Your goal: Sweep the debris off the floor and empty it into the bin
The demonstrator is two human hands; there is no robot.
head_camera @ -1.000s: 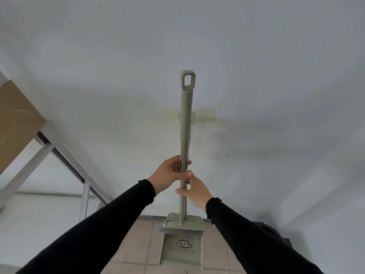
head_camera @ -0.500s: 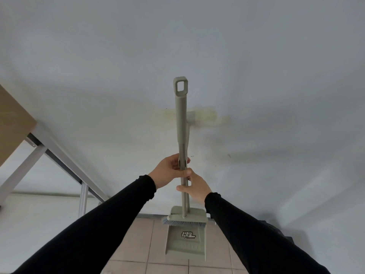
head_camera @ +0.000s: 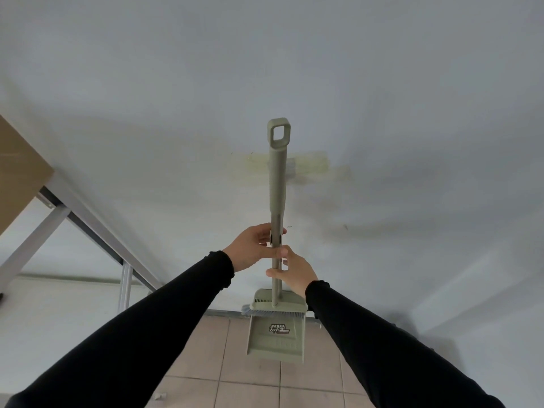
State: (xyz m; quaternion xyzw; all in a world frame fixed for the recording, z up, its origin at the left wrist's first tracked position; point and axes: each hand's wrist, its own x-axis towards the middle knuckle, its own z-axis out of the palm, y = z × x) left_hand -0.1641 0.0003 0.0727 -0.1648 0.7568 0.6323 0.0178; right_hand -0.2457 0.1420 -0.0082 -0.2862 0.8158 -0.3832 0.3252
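Note:
An olive-green broom handle (head_camera: pixel 277 184) stands upright in front of the white wall, with a loop at its top. The broom head (head_camera: pixel 273 310) with grey bristles sits clipped onto a matching green dustpan (head_camera: pixel 276 340) that rests on the tan tiled floor. My left hand (head_camera: pixel 253 245) grips the handle at its joint. My right hand (head_camera: pixel 294 272) holds the thinner shaft just below it. Both arms wear black sleeves. A small scrap of debris (head_camera: pixel 160 404) lies on the tiles at the bottom. No bin is clearly visible.
A wooden-topped table (head_camera: pixel 20 172) with grey metal legs (head_camera: pixel 97 231) stands at the left. A dark object (head_camera: pixel 412 334) sits by the wall behind my right arm. Yellowed tape marks (head_camera: pixel 309 166) show on the wall.
The broom and dustpan set has shifted slightly, and the view has tilted a little. Both hands keep their grip at the same place on the handle.

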